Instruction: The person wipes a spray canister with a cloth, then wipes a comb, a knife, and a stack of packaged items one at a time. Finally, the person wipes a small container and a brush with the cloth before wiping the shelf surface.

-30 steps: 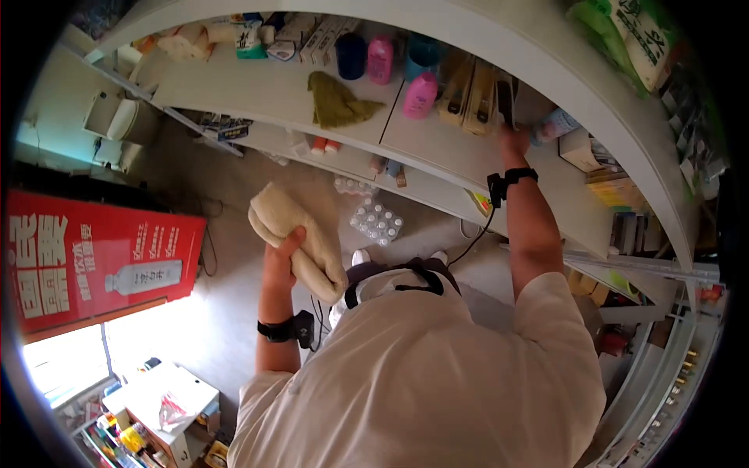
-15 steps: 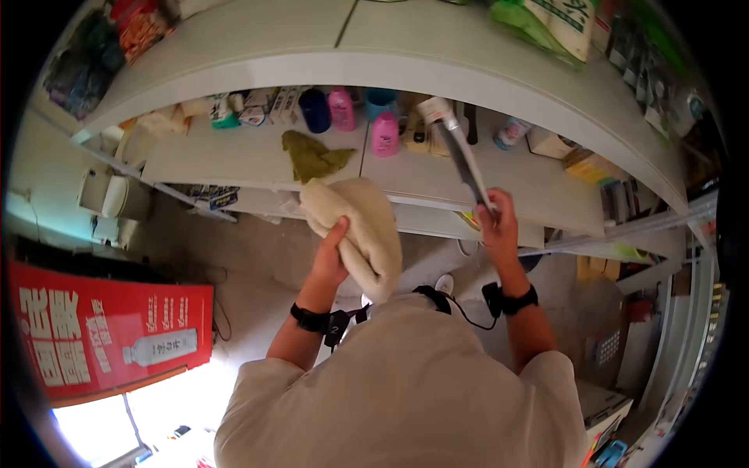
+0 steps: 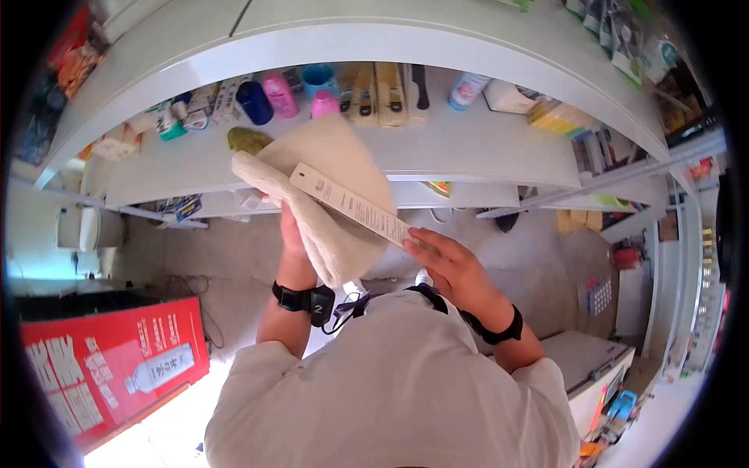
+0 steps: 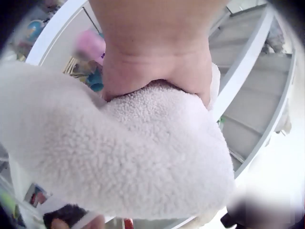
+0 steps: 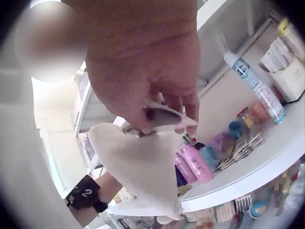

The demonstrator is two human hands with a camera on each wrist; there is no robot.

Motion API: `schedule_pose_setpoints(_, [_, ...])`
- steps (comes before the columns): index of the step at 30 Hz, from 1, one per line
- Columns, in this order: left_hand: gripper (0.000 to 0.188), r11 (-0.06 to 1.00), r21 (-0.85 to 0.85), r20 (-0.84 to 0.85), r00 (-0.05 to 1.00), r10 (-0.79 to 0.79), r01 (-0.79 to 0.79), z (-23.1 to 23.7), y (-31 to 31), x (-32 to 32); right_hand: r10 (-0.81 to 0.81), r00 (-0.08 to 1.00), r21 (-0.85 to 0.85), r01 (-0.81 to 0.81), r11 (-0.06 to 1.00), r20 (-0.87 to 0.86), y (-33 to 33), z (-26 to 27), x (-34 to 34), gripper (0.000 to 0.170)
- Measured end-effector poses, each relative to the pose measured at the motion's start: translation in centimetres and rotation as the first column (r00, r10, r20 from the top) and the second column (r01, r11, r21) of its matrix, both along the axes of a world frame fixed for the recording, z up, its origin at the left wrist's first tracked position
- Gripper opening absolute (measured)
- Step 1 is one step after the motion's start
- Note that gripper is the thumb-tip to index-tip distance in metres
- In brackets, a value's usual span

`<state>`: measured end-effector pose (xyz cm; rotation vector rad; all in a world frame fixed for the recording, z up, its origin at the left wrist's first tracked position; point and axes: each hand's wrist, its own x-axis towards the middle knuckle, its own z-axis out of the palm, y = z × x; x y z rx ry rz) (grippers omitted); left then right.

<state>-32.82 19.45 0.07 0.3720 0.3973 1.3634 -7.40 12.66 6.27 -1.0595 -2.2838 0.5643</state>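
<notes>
Left grip (image 3: 291, 235): clamped on the fleece cloth, mostly buried in its folds, so the exact lie of the fingers cannot be told
Fleece cloth (image 3: 343, 148): cream, folded over, held at the left grip and spreading out to the near side of the right grip; its pile fills most of the left wrist view
Right grip (image 3: 446, 264): thumb and fingers together on the lower end of the packaged knife, pinching it
Packaged knife (image 3: 355, 206): running from the right grip up and across towards the left grip, printed white card side uppermost, hang hole at the far end (a dark handle shows within the pack in the right wrist view); it overlies the cloth as the head view sees it, though whether it touches along its whole length cannot be told
Shelf (image 3: 476, 156): beyond both grips
Straight beyond the right grip: a dark-handled knife (image 3: 421, 87) and an aerosol can (image 3: 467, 91), with beige packs (image 3: 388, 95) just left of that knife
Beyond the left grip: a pink bottle (image 3: 280, 95), a navy cup (image 3: 254, 104) and a light-blue cup (image 3: 319, 80), with an olive cloth (image 3: 248, 140) nearer and partly covered by the fleece
Below the left grip: a black wrist camera (image 3: 321, 306) marked 2
Well left of the left grip: a red box (image 3: 175, 320) with a printed bottle
</notes>
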Motion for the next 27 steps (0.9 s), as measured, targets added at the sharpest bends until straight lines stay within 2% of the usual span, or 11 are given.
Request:
schedule_pose_setpoints(2, [0.076, 0.996, 0.066, -0.068, 0.996, -0.057, 0.062, -1.9, -1.0, 0.5, 0.058, 0.983, -0.12, -0.079, 0.99, -0.173, 0.5, 0.4, 0.0, 0.052])
schedule_pose_setpoints(4, [0.071, 0.965, 0.202, -0.334, 0.938, -0.096, 0.17, -1.5, -2.2, 2.0, 0.079, 0.959, -0.127, -0.117, 0.985, -0.273, 1.1, 1.1, -0.1, 0.051])
schedule_pose_setpoints(6, [0.063, 0.975, 0.086, -0.573, 0.81, -0.121, 0.207, 0.6, -4.2, 5.0, 0.067, 0.938, -0.162, -0.129, 0.978, -0.339, 1.4, 1.3, 0.7, 0.05])
schedule_pose_setpoints(9, [0.063, 0.999, 0.024, -0.494, 0.869, -0.013, 0.028, 1.1, -5.2, 7.8, 0.042, 0.935, -0.232, -0.131, 0.964, -0.352, 1.5, 1.0, 3.0, 0.051])
schedule_pose_setpoints(10, [0.061, 0.991, 0.106, -0.485, 0.866, 0.119, -0.077, 1.0, -5.3, 8.1, 0.062, 0.941, -0.233, -0.146, 0.962, -0.332, 1.3, 0.8, 4.2, 0.051])
schedule_pose_setpoints(12, [0.061, 0.969, 0.017, -0.271, 0.932, 0.242, -0.247, 2.2, -5.0, 8.5, 0.097, 0.954, -0.234, -0.167, 0.958, -0.285, 1.1, 0.5, 7.2, 0.052])
schedule_pose_setpoints(14, [0.065, 0.948, 0.016, -0.225, 0.923, 0.313, -0.317, 5.1, -4.6, 9.6, 0.115, 0.949, -0.258, -0.195, 0.946, -0.295, 0.4, 0.0, 10.2, 0.053])
schedule_pose_setpoints(18, [0.068, 0.955, 0.073, -0.305, 0.905, 0.296, -0.288, 4.8, -4.2, 13.3, 0.098, 0.929, -0.077, -0.134, 0.988, -0.357, -0.4, -1.5, 15.6, 0.054])
schedule_pose_setpoints(21, [0.066, 0.993, 0.11, -0.352, 0.933, 0.077, -0.04, 1.3, -4.4, 18.2, 0.001, 0.938, -0.14, -0.053, 0.989, -0.346, -1.4, -1.0, 19.7, 0.053])
schedule_pose_setpoints(24, [0.065, 0.992, 0.101, -0.58, 0.815, -0.001, 0.074, 0.7, -6.2, 25.4, -0.066, 0.91, -0.287, -0.06, 0.956, -0.409, -2.6, -0.5, 22.4, 0.053])
schedule_pose_setpoints(27, [0.062, 0.993, 0.031, -0.414, 0.906, -0.09, 0.113, -0.5, -6.4, 28.5, -0.093, 0.911, -0.298, -0.034, 0.954, -0.403, -3.2, -1.2, 25.5, 0.052])
